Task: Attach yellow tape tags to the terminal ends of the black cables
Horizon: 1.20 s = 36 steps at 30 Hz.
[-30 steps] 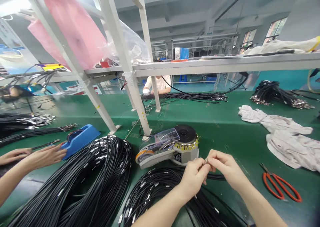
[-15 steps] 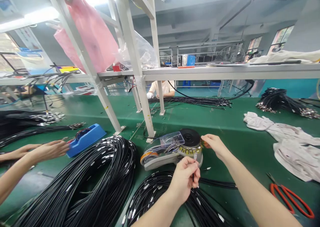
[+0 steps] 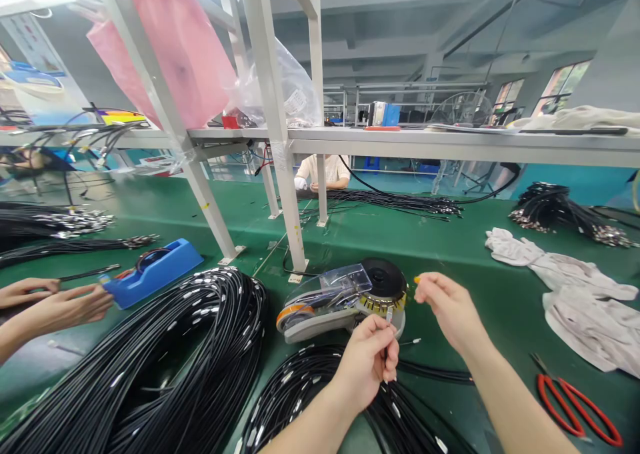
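Note:
My left hand (image 3: 369, 361) is closed on the metal-tipped end of a thin black cable (image 3: 389, 315), held upright just in front of the tape dispenser (image 3: 345, 299). A bundle of black cables (image 3: 320, 391) lies under that hand. My right hand (image 3: 447, 304) hovers to the right of the dispenser, its fingertips pinched on a small yellow piece of tape (image 3: 417, 279).
A large coil of black cables (image 3: 165, 361) fills the near left. Another person's hands (image 3: 55, 304) work beside a blue tape holder (image 3: 153, 279). Red-handled scissors (image 3: 575, 411) and white cloths (image 3: 580, 294) lie at the right. A white shelf post (image 3: 280, 141) stands behind the dispenser.
My right hand left the cable end, reached to the dispenser and has drawn back a little to the right with a yellow tape piece. My left hand kept the cable end.

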{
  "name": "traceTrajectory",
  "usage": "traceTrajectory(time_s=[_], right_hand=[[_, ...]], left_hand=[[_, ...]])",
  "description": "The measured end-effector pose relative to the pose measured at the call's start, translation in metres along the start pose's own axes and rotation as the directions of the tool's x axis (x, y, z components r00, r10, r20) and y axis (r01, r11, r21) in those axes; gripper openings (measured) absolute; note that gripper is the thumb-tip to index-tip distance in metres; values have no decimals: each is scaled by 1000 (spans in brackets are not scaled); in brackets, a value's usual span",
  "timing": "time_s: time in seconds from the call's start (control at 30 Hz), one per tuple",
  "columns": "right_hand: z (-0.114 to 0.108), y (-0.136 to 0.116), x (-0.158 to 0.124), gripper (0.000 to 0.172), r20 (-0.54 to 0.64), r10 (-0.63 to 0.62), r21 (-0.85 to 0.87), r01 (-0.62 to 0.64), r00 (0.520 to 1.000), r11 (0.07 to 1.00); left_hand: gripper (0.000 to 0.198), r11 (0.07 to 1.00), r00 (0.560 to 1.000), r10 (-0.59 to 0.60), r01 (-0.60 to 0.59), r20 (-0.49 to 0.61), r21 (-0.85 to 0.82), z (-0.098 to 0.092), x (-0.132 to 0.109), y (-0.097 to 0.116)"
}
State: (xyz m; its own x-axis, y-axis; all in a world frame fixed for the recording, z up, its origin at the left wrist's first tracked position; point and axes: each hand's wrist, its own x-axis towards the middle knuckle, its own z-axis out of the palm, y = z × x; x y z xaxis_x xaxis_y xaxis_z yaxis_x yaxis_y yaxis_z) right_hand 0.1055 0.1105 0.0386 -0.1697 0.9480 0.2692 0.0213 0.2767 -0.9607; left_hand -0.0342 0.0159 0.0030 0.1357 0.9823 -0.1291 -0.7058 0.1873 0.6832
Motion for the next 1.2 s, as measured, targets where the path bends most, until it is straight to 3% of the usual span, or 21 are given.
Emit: traceTrajectory(time_s=[0.17, 0.37, 0.67, 1.07, 1.2], right_hand=[[18, 2, -38, 26, 223, 121, 330, -191, 967, 924], [34, 8, -54, 32, 417, 182, 585, -416, 891, 697], [34, 13, -60, 25, 451, 191, 680, -474, 872, 560], [36, 19, -65, 29, 462, 136, 695, -453, 877, 558], [34, 16, -66, 21, 479, 144, 696, -475, 866, 538]], left_hand=[[17, 1000, 999, -15, 15, 30, 1, -2, 2, -2], [20, 1000, 999, 0, -1, 47, 13, -2, 0, -6], [19, 998, 997, 8, -13, 83, 68, 2, -1, -9], [24, 995, 998, 16, -22, 60, 98, 4, -3, -13], [23, 993, 997, 5, -14, 72, 116, 5, -5, -12]])
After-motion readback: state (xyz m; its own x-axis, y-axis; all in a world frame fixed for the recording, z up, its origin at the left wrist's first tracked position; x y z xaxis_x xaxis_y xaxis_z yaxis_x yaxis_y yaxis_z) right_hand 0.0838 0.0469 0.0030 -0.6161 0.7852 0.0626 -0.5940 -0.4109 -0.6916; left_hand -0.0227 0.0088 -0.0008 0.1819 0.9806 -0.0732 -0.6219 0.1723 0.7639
